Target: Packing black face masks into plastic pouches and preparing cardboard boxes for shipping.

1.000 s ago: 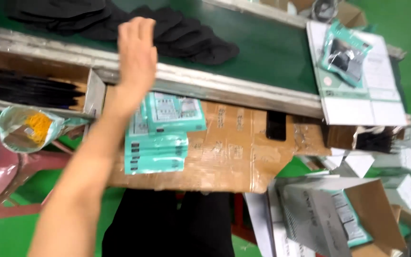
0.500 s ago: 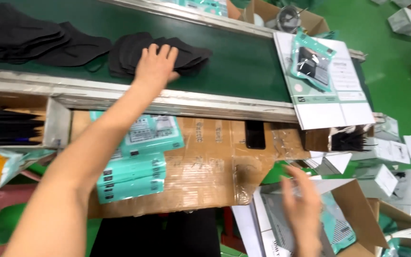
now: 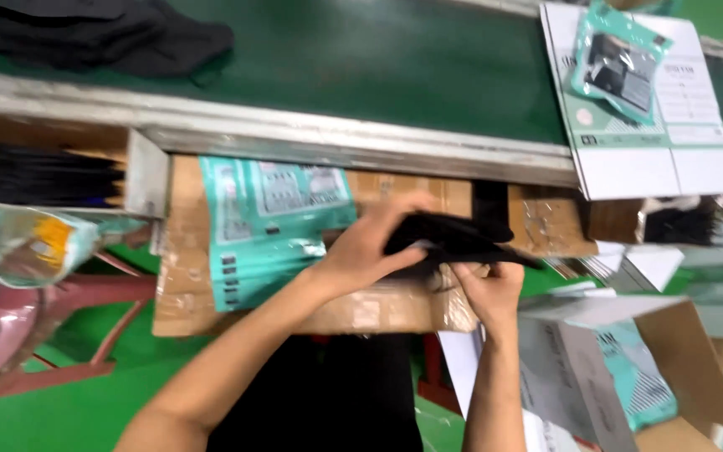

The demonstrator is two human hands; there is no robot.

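Observation:
Both my hands hold a flat black fabric piece point(image 3: 453, 238) over a cardboard work surface point(image 3: 378, 310). My left hand point(image 3: 374, 247) grips its left side from above. My right hand point(image 3: 487, 289) pinches its lower right edge from below. A stack of teal printed pouches point(image 3: 269, 226) lies on the cardboard just left of my left hand. More black fabric pieces point(image 3: 102, 38) lie on the green conveyor belt point(image 3: 378, 67) at the far left.
A metal rail point(image 3: 294, 134) edges the belt. A white carton flap carrying a teal pouch point(image 3: 621, 63) lies at top right. An open cardboard box point(image 3: 629, 368) with teal pouches stands lower right. A pink stool point(image 3: 35, 310) and a plastic bag point(image 3: 31, 243) are at left.
My left hand came back from the conveyor belt carrying a black fabric piece. My right hand rose from the box to grip it. The view shifted down and right.

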